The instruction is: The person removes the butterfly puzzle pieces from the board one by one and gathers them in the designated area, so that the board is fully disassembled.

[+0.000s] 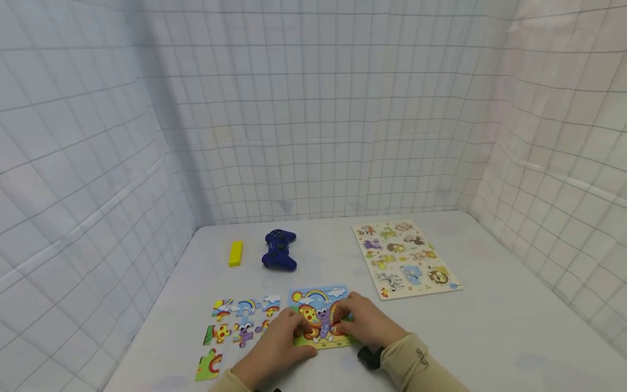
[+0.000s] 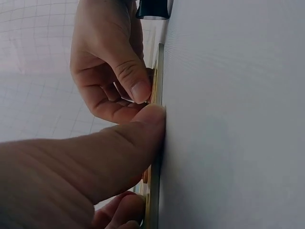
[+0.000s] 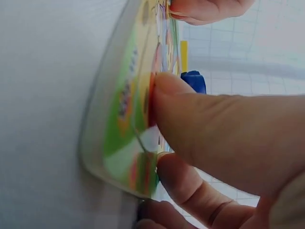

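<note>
A butterfly puzzle board (image 1: 318, 294) lies flat, showing a sun, a rainbow and a purple butterfly with red and yellow wings. My left hand (image 1: 276, 345) grips its near left part, the thumb at the near edge and curled fingertips over the left wing. On the right wing, my right hand (image 1: 367, 321) pinches a red-orange puzzle piece (image 3: 152, 102) between thumb and forefinger, at the board's surface. The thumb partly covers that piece. Left of the board lie several loose jigsaw pieces (image 1: 246, 307) in rows; the left hand hides some of them.
Behind the board are a blue game controller (image 1: 279, 250) and a yellow block (image 1: 235, 253). An animal puzzle board (image 1: 399, 247) lies at the back right. White grid-patterned cloth walls (image 1: 323, 109) stand at the back and both sides of the white table (image 1: 490, 337).
</note>
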A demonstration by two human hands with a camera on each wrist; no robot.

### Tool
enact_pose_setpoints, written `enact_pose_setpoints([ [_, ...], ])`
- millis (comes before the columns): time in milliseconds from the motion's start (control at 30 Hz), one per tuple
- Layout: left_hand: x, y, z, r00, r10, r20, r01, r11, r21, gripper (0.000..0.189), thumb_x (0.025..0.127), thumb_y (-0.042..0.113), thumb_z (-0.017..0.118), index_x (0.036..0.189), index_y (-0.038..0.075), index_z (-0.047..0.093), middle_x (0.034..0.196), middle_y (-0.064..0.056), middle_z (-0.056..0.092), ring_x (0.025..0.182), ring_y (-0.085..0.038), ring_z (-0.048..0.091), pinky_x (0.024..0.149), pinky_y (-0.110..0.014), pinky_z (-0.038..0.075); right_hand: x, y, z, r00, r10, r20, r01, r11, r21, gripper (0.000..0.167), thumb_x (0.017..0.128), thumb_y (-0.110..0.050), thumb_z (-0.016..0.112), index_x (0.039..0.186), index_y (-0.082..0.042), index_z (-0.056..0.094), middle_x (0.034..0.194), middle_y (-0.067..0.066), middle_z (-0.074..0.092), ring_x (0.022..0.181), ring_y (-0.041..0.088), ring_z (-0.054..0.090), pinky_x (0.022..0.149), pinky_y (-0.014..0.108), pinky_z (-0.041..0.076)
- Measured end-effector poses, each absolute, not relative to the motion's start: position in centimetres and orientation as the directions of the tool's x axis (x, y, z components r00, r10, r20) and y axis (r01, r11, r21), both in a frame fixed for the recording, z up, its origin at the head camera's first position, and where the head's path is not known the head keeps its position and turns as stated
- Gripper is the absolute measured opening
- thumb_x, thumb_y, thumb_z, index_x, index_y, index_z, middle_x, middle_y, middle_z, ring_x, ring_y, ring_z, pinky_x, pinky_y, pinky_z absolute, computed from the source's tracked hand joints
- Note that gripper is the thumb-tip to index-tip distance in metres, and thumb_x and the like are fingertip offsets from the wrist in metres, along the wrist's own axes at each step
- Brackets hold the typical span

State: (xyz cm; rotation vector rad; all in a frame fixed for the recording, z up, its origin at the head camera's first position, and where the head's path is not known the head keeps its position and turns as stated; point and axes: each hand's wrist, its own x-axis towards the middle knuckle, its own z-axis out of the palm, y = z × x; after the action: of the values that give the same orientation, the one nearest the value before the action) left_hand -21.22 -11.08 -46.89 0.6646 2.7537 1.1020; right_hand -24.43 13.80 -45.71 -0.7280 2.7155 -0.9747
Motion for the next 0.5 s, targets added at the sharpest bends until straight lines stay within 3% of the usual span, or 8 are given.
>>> enact_pose_setpoints([
  [367, -21.5, -10.94, -47.27, -0.921, 0.379, 0.095, 0.341, 0.661, 0.669, 0.027, 0.083, 0.035, 0.086, 0.096, 0.02, 0.068, 0.096, 0.002, 0.051, 0.083, -0.012, 0.047, 0.071, -0.026, 0.04, -25.14, 13.53, -46.51, -0.881, -0.47, 0.063, -0.411, 0.69, -0.596, 0.005, 0.093, -0.023, 0.077, 0.091, -0.025, 0.073, 0.098, -0.008, 0.055, 0.09, 0.011, 0.051, 0.08, 0.031, 0.044],
  [500, -21.58, -10.91, -47.39, -0.916, 0.383, 0.118, 0.357, 0.648, 0.672, 0.017, 0.089, 0.031, 0.082, 0.095, 0.02, 0.07, 0.094, 0.002, 0.052, 0.082, -0.01, 0.047, 0.07, -0.026, 0.04, -25.23, 13.62, -46.65, -0.876, -0.477, 0.066, -0.417, 0.685, -0.597, 0.008, 0.092, -0.025, 0.079, 0.09, -0.029, 0.073, 0.097, -0.008, 0.055, 0.089, 0.01, 0.051, 0.079, 0.03, 0.043],
])
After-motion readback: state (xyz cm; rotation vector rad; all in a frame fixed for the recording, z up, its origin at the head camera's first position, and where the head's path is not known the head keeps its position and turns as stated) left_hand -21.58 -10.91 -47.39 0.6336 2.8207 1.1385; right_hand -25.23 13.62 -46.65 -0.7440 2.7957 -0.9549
